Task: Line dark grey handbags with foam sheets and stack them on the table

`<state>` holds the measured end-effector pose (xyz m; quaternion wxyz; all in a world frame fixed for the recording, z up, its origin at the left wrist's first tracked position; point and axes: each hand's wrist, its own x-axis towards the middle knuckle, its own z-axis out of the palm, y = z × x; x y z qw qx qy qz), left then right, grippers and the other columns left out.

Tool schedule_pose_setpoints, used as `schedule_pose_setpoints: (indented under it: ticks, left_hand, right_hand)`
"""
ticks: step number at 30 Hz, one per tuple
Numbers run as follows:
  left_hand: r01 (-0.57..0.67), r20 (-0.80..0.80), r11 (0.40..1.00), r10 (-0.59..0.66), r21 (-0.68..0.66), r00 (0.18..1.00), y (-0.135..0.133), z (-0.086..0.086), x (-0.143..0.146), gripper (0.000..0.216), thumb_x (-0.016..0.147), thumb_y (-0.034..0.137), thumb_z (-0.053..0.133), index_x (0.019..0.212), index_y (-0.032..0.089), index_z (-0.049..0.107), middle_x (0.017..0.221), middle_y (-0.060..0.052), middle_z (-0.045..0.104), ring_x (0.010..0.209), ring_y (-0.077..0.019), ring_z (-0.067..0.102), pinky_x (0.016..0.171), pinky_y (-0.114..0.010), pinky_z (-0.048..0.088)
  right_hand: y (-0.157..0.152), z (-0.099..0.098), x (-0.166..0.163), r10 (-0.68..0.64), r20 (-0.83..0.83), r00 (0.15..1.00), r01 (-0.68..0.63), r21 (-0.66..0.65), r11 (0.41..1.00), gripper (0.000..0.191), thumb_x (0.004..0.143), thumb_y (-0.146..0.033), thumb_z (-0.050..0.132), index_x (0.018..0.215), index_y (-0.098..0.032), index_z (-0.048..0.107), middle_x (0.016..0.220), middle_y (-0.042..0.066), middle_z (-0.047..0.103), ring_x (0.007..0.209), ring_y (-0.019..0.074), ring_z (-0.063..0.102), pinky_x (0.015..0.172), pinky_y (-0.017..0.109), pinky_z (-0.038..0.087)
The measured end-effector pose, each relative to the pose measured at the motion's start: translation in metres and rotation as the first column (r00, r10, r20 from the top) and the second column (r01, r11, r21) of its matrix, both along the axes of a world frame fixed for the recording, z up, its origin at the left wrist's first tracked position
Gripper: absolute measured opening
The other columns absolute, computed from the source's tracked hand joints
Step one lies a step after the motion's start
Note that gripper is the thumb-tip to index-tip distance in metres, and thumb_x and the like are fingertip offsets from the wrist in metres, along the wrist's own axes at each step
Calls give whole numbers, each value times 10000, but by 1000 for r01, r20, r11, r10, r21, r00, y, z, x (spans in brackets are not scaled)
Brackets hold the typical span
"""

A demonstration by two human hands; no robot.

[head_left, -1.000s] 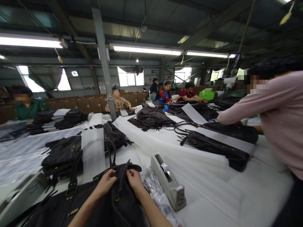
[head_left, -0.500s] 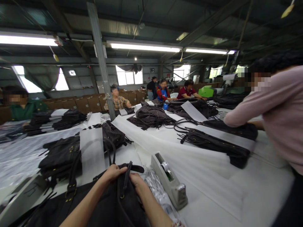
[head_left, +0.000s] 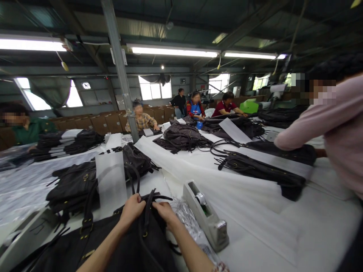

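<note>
A black handbag (head_left: 124, 245) with brass fittings lies on the table right in front of me. My left hand (head_left: 132, 209) is closed on the far end of the bag, beside its dark straps. On the other side of those straps, my right hand (head_left: 164, 211) pinches the bag's edge, thumb towards the left hand. One loose strap (head_left: 149, 211) with a brass stud runs between the two hands. The exact spots under my fingertips are hidden.
A grey tape dispenser (head_left: 205, 215) stands right of my hands, with clear plastic bags (head_left: 184, 215) beside it. Another dispenser (head_left: 25, 234) is at the left. Black bags (head_left: 72, 189) with white foam sheets (head_left: 111, 181) lie beyond. A person in pink (head_left: 337, 132) leans in at the right.
Both hands have shifted slightly and stand a little further apart at the bag's straps. The bag's far end is drawn up somewhat. The person in pink has moved slightly right in view.
</note>
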<state>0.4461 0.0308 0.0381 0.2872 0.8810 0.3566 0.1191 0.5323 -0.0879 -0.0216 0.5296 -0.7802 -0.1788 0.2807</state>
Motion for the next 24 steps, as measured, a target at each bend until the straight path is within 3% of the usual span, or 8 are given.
schedule_pose_setpoints:
  ticks: [3,10,12,15,18,22,24]
  left_hand:
    - [11,23,999,-10,-32,1000,1,-3,8,181,667,251,512,571,224,361,524,23,467,579,-159,472,566,-262,285]
    - [44,84,990,-33,-134,996,-6,-24,23,163,657,268,565,568,209,443,555,30,515,618,-155,502,595,-252,326]
    - [22,104,982,-2,-190,995,-4,-31,23,185,671,313,562,565,206,454,566,19,533,634,-165,524,606,-256,352]
    - [-14,137,958,56,-286,989,-1,-38,21,219,684,394,547,597,201,489,572,14,552,631,-175,552,602,-263,384]
    - [-33,180,934,103,-355,978,-1,-40,19,267,668,458,549,622,198,511,560,19,553,607,-176,553,581,-266,398]
    - [-57,224,918,156,-393,962,-10,-34,19,283,613,465,593,600,197,504,514,36,519,561,-154,518,555,-257,392]
    - [-82,220,905,189,-418,957,-14,-30,17,277,606,454,599,594,201,487,479,47,488,508,-136,485,508,-247,366]
  right_hand:
    - [5,1,2,-4,14,1000,6,-127,992,421,714,-546,586,720,-134,674,737,99,699,707,226,649,591,285,453]
    - [16,0,7,-59,135,989,99,-313,945,320,730,-392,588,838,-108,690,949,224,694,961,357,651,780,403,494]
    - [12,1,7,-42,182,982,98,-311,945,306,745,-380,580,827,-107,693,951,232,693,965,361,649,785,408,492]
    - [1,4,5,20,251,968,47,-257,965,276,806,-335,515,785,-128,697,886,180,711,894,295,669,790,365,485]
    - [-14,10,-4,63,332,941,-4,-176,984,333,878,-287,393,998,-154,675,998,130,704,970,231,643,870,339,456]
    - [-30,24,-16,192,398,897,-168,-96,981,416,751,-218,590,1165,-254,596,1130,28,672,1078,180,588,939,273,421]
    - [-40,30,-14,197,398,896,-178,-86,980,428,755,-210,582,1181,-255,584,1133,25,669,1064,174,591,922,264,432]
